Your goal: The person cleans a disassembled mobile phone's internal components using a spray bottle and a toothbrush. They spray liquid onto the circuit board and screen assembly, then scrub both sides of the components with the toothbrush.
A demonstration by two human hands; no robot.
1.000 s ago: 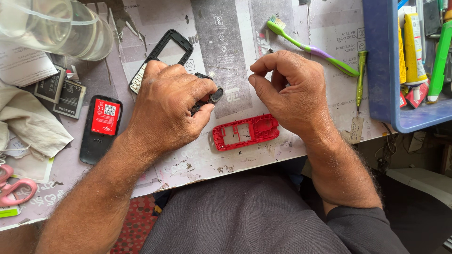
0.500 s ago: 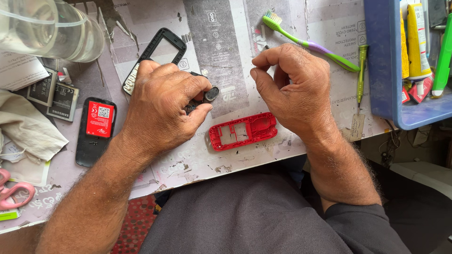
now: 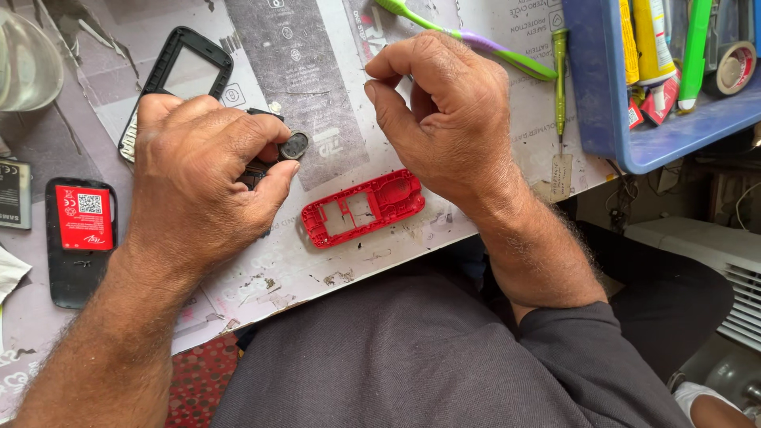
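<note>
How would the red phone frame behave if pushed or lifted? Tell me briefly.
The red phone frame looks like thin plastic with cut-out windows, so it is probably very light and a little bendy. It lies flat on the table, so it would likely slide, not roll. Its narrow ribs could crack if squeezed.

Small phone-repair workbench, worn paper-covered table (image 3: 317, 269) strewn with a red phone frame (image 3: 363, 208), black phone bezel (image 3: 178, 67), back cover with red battery (image 3: 79, 238), green screwdriver (image 3: 560, 79), blue tray (image 3: 602, 103) of glue tubes and tape
</note>
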